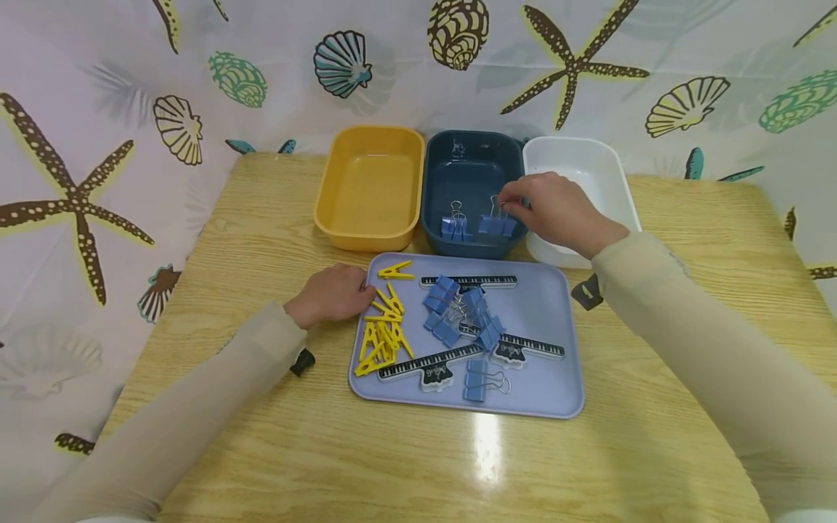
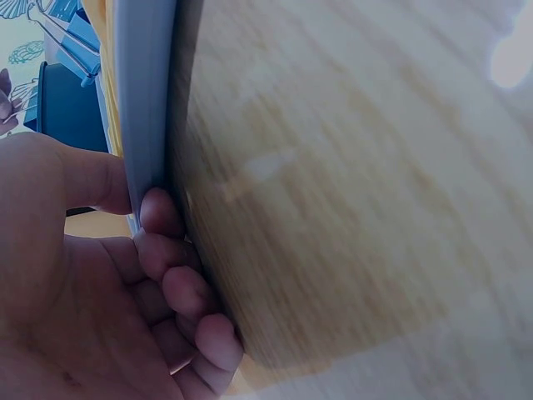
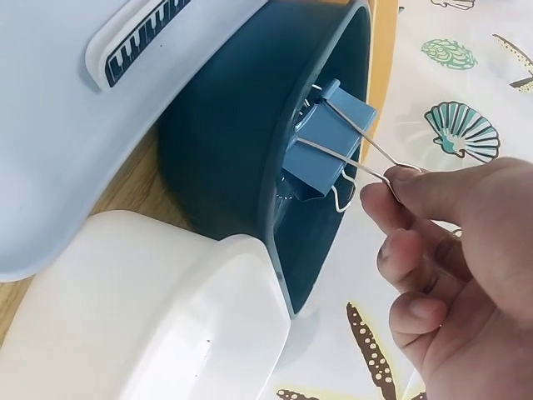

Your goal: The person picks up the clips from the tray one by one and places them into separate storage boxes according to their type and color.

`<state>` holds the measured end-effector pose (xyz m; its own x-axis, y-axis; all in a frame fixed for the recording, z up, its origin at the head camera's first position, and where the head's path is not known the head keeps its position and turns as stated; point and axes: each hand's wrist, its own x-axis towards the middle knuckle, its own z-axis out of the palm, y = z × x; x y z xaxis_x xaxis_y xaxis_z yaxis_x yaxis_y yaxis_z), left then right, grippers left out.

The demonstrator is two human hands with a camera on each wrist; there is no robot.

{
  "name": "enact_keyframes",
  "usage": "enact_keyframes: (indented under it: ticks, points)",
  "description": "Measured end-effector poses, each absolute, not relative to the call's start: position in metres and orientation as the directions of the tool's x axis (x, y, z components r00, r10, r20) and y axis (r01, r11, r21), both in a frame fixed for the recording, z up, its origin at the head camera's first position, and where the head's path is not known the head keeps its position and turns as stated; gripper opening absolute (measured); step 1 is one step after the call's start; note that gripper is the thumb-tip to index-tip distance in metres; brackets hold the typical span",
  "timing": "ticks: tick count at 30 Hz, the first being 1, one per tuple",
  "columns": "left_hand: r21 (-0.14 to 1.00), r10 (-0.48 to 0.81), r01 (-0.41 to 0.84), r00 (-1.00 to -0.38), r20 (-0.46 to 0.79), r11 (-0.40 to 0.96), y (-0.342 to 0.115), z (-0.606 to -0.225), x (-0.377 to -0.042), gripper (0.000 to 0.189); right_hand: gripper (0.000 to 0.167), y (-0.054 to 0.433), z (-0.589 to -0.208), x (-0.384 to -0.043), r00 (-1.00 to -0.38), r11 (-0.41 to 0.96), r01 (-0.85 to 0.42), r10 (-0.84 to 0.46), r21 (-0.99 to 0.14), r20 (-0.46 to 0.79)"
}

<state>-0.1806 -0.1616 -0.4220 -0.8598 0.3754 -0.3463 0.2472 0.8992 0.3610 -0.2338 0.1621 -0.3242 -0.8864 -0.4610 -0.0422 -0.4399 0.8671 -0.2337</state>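
Observation:
My right hand (image 1: 556, 207) pinches the wire handle of a blue binder clip (image 3: 333, 142) between thumb and index finger. This clip hangs at the right side inside the dark blue bin (image 1: 471, 248), beside other blue binder clips (image 1: 455, 229) lying there. My left hand (image 1: 333, 293) grips the left rim of the lavender tray (image 1: 546, 298), its thumb on the rim and its fingers curled against the outer side. On the tray lie yellow clothespins (image 1: 384, 334), a pile of blue binder clips (image 1: 447, 328) and piano-keyboard clips (image 1: 434, 363).
To the left of the dark blue bin stands a yellow bin (image 1: 369, 240), and to its right a white bin (image 1: 608, 160). All three line the back of the wooden table (image 1: 261, 436), against a curtain (image 1: 405, 73) printed with shells and starfish.

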Motion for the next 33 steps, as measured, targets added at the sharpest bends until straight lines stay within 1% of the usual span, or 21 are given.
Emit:
enact_keyframes:
  ticks: [11, 24, 33]
  points:
    - [0.360, 0.377, 0.250, -0.861, -0.341, 0.899, -0.162, -0.422, -0.180, 0.034, 0.024, 0.162, -0.330, -0.237, -0.900, 0.888, -0.396, -0.425, -0.233, -0.091]
    - [0.349, 0.370, 0.251, -0.866, -0.335, 0.903, -0.162, -0.424, -0.181, 0.034, 0.024, 0.163, -0.342, -0.240, -0.888, 0.883, -0.421, -0.448, -0.206, -0.103]
    - [0.353, 0.374, 0.254, -0.866, -0.333, 0.901, -0.162, -0.423, -0.181, 0.033, 0.025, 0.162, -0.345, -0.240, -0.889, 0.888, -0.407, -0.439, -0.214, -0.130]
